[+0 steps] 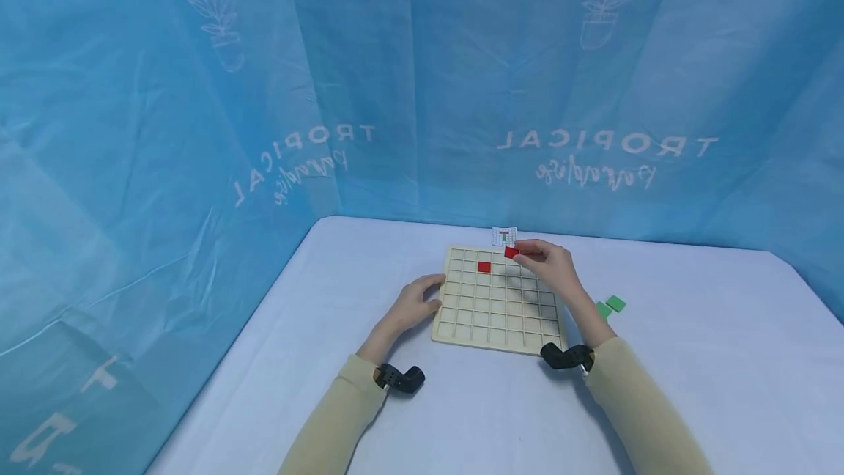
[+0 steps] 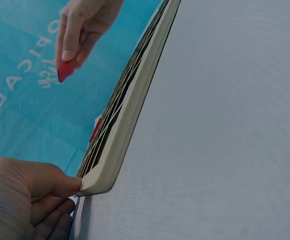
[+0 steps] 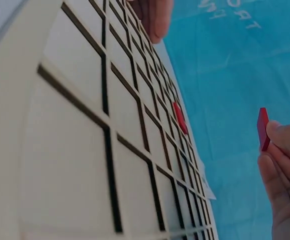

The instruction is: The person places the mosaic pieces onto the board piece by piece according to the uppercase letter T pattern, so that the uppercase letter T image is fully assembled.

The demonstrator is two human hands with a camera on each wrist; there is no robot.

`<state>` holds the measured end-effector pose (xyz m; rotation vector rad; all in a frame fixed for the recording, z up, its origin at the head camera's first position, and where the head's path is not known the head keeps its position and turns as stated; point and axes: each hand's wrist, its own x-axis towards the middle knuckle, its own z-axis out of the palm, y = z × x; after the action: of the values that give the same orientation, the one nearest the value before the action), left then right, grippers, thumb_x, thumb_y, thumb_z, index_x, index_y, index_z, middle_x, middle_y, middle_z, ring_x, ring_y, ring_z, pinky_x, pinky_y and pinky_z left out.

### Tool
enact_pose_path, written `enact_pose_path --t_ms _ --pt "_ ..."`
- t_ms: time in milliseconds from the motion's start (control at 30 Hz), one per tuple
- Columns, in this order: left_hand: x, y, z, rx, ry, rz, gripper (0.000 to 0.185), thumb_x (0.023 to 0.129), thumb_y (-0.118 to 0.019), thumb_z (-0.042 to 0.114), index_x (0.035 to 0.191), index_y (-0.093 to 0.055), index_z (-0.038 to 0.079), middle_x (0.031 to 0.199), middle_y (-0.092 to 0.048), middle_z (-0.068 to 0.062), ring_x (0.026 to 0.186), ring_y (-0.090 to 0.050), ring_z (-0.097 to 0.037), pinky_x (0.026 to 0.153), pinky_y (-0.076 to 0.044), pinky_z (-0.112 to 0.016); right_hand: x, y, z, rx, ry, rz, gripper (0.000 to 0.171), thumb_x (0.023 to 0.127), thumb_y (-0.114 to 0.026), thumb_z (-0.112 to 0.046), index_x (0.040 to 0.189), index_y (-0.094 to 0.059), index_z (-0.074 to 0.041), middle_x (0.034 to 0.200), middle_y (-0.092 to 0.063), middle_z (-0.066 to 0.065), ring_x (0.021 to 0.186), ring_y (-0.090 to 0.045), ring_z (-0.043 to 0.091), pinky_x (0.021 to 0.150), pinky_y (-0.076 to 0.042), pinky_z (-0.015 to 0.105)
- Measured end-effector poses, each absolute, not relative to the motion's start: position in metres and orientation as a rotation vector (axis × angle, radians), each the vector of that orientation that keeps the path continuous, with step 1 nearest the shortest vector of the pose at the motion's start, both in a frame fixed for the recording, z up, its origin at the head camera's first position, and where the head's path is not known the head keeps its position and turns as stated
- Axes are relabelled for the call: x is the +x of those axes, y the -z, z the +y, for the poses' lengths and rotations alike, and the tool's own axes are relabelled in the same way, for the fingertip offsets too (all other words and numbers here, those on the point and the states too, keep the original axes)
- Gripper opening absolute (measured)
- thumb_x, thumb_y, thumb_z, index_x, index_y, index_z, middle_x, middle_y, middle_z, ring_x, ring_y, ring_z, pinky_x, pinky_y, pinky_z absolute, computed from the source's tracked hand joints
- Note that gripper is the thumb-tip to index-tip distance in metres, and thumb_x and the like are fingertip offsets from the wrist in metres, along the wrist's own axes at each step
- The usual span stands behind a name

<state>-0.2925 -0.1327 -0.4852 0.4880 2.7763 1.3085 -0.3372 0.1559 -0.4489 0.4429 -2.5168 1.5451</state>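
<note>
Head view: right of the middle, the right hand (image 1: 552, 267) is pinching a red square (image 1: 511, 252) over the top of the board (image 1: 490, 306). The left hand (image 1: 413, 303), fingers loose, is touching the board's left edge. Another red square (image 1: 484, 267) is lying on the board.

In front of me, a white table (image 1: 264, 387) carries a pale wooden grid board (image 1: 489, 310). A small printed card (image 1: 500, 234) lies just beyond its far edge; two green tiles (image 1: 616, 303) lie to the board's right.
</note>
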Motion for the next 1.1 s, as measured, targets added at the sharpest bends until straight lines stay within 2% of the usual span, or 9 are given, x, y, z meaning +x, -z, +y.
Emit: enact_pose_path --t_ms 200,433,833,1100 --pt "-0.291 0.482 -0.133 0.493 -1.294 2.789 0.050 0.088 -0.055 0.003 0.137 -0.046 0.001 0.141 -0.045 -0.013 0.133 -0.035 -0.027 0.111 -0.028 -0.040 -0.345 0.456 0.142 0.495 -1.566 -2.511 0.035 0.088 -0.069 -0.019 0.118 -0.064 -0.002 0.111 -0.066 0.012 0.097 -0.064 0.024 0.081 -0.055 0.032" --pt "-0.296 0.481 -0.133 0.457 -1.285 2.783 0.051 0.089 -0.057 0.005 0.138 -0.045 0.004 0.142 -0.044 -0.011 0.134 -0.035 -0.024 0.112 -0.028 -0.037 -0.352 0.475 0.132 0.424 -1.558 -2.495 0.034 0.089 -0.067 -0.015 0.120 -0.063 -0.001 0.110 -0.066 0.012 0.098 -0.063 0.025 0.087 -0.053 0.040" --pt "-0.294 0.482 -0.131 0.433 -1.293 2.770 0.052 0.088 -0.058 0.005 0.138 -0.046 0.005 0.142 -0.044 -0.010 0.134 -0.034 -0.023 0.112 -0.027 -0.037 -0.350 0.496 0.127 0.400 -1.274 -2.576 0.034 0.088 -0.067 -0.012 0.120 -0.063 -0.002 0.110 -0.066 0.013 0.099 -0.063 0.027 0.087 -0.053 0.039" --pt "-0.294 0.482 -0.132 0.428 -1.290 2.774 0.051 0.088 -0.058 0.004 0.138 -0.046 0.005 0.142 -0.044 -0.009 0.134 -0.034 -0.023 0.112 -0.028 -0.037 -0.351 0.499 0.126 0.421 -1.210 -2.612 0.034 0.088 -0.067 -0.010 0.121 -0.064 -0.003 0.112 -0.065 0.015 0.099 -0.062 0.029 0.088 -0.051 0.044"
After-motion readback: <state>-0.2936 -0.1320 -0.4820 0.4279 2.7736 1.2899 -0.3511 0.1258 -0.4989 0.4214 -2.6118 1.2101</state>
